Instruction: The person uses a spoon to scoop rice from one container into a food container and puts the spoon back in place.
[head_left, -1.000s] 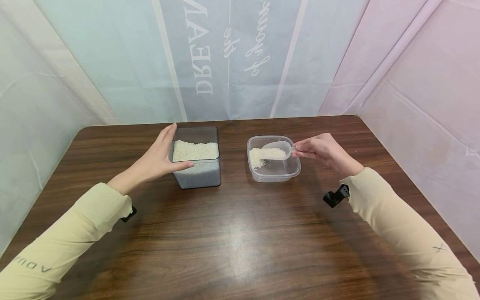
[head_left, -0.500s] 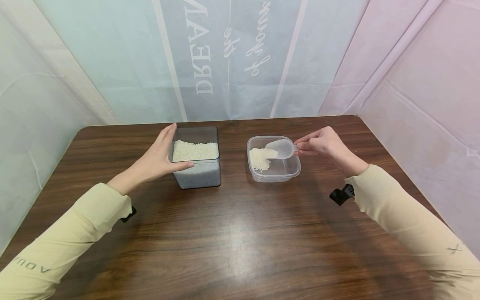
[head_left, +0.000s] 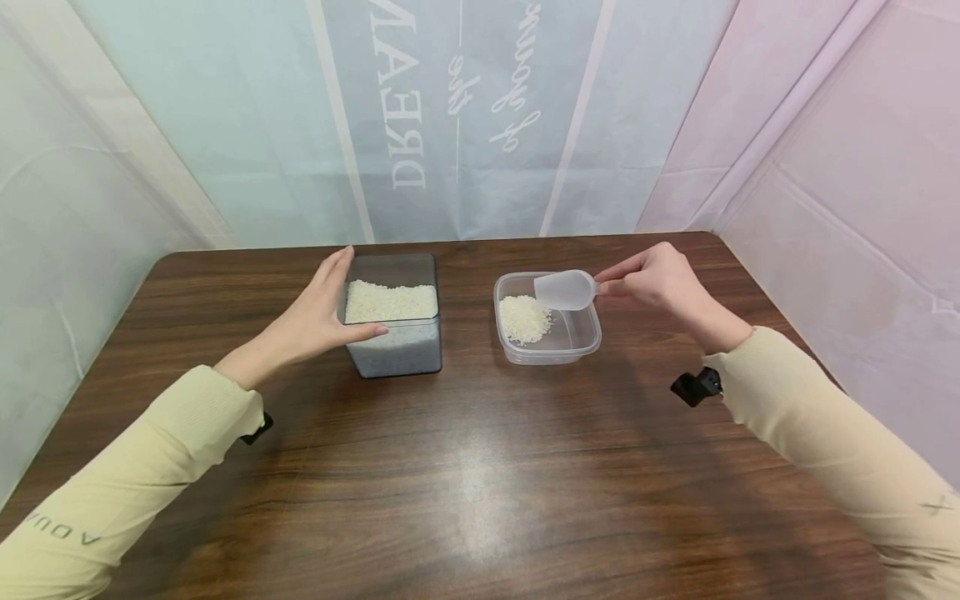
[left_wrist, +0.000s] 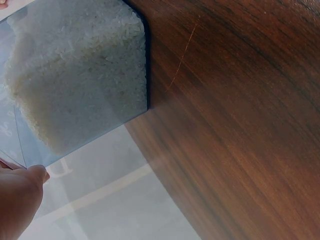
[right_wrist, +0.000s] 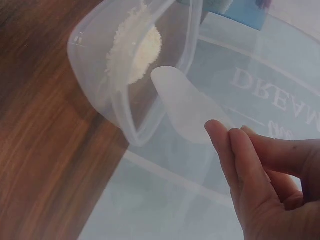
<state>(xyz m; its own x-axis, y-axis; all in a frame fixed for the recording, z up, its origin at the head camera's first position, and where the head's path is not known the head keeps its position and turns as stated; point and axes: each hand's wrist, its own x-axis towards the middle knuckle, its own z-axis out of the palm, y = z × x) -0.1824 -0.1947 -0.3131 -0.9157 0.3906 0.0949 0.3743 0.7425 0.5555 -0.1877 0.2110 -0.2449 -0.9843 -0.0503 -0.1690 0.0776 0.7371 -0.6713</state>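
Observation:
My right hand pinches the short handle of a translucent white scoop, tilted over the back right of a clear plastic box. The scoop's bowl has no rice in it. A small heap of rice lies in the left part of that box, also seen in the right wrist view as a pale rice pile. My left hand holds a tall grey see-through container by its left side, thumb along the front rim and fingers at the back. White rice fills much of it.
Both containers stand on a dark brown wooden table, with a gap between them. Behind the table's far edge hangs a pale printed curtain, and light fabric walls flank the sides.
The scoop has tipped and risen to the right, and its rice has slid into the clear box. My right hand has lifted and drawn back to the right; my left hand stays put.

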